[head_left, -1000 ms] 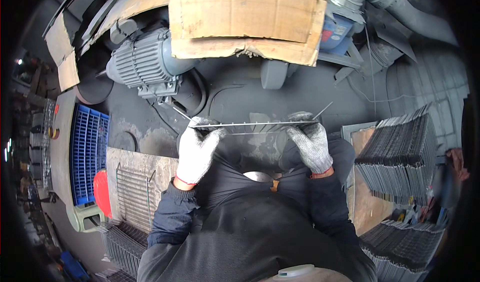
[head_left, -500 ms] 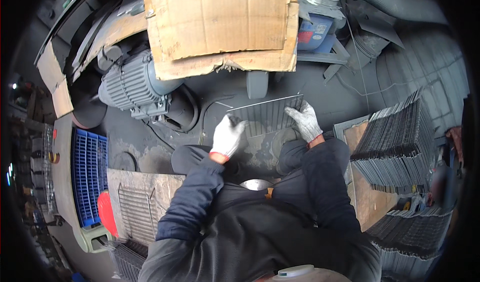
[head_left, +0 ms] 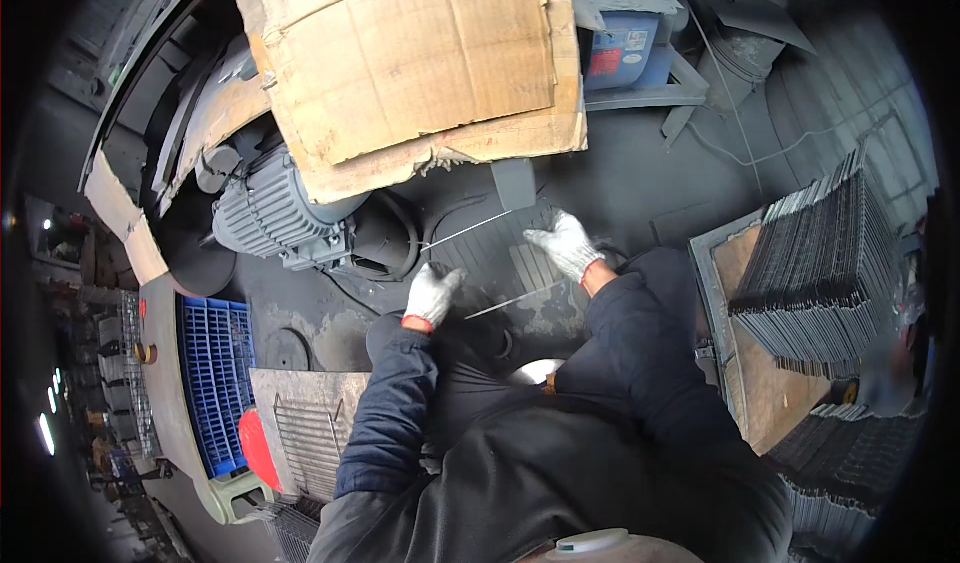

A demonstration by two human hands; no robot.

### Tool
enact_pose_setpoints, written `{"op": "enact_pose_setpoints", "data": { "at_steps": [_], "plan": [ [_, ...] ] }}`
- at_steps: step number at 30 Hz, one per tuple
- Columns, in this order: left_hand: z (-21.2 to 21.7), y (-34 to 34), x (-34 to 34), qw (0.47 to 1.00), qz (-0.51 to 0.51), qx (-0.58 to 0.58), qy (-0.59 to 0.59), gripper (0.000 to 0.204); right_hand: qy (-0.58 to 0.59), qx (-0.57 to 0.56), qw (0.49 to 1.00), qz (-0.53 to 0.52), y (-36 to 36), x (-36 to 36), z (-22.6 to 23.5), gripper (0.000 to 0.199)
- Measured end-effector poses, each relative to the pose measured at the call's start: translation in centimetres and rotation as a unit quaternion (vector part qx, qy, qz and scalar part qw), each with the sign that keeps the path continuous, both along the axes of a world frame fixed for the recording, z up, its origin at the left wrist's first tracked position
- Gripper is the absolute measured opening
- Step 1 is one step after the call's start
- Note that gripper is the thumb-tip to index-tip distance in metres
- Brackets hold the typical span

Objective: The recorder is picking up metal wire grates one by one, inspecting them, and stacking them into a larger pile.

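A thin metal wire rack [head_left: 505, 304] is held up in front of my lap, tilted over the floor. My left hand [head_left: 432, 297], in a white knit glove, is closed on its left side. On the opposite side my right hand [head_left: 566, 246], gloved the same way, grips the other edge with the thumb pointing inward. The rack's fine inner bars barely stand out against the dark floor. Another wire rack [head_left: 305, 433] lies on a board by my left side. To my right rises a tall stack of similar racks [head_left: 815, 273].
A wooden-topped stand [head_left: 745, 363] carries the right-hand stack, with more racks [head_left: 845, 463] below. Ahead are cardboard sheets [head_left: 420, 73] and a grey motor [head_left: 280, 208]. A blue plastic crate [head_left: 215, 383] and a red round object [head_left: 258, 450] are at left.
The rack has turned from nearly upright to a flatter, slanted position. My right hand has moved inward and a little lower, my left hand slightly lower. The whole view has tilted.
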State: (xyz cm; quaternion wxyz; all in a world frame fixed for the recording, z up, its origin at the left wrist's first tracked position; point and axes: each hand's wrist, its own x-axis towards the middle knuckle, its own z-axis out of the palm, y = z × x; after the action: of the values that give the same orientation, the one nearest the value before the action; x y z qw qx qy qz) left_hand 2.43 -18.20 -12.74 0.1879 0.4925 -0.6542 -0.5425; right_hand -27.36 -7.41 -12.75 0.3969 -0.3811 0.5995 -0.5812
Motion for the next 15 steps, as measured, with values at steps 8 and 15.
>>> {"op": "enact_pose_setpoints", "data": {
  "at_steps": [8, 15],
  "plan": [
    [9.5, -1.4, -1.1, 0.911, 0.035, 0.368, 0.182, 0.018, -0.248, 0.097, 0.963, 0.035, 3.4, -1.7, 12.8, 0.022],
    [12.5, 2.9, -11.1, 0.860, -0.084, 0.444, 0.239, 0.014, -0.205, 0.092, 0.969, -0.104, 12.3, -7.9, 18.4, 0.017]
  ]
}}
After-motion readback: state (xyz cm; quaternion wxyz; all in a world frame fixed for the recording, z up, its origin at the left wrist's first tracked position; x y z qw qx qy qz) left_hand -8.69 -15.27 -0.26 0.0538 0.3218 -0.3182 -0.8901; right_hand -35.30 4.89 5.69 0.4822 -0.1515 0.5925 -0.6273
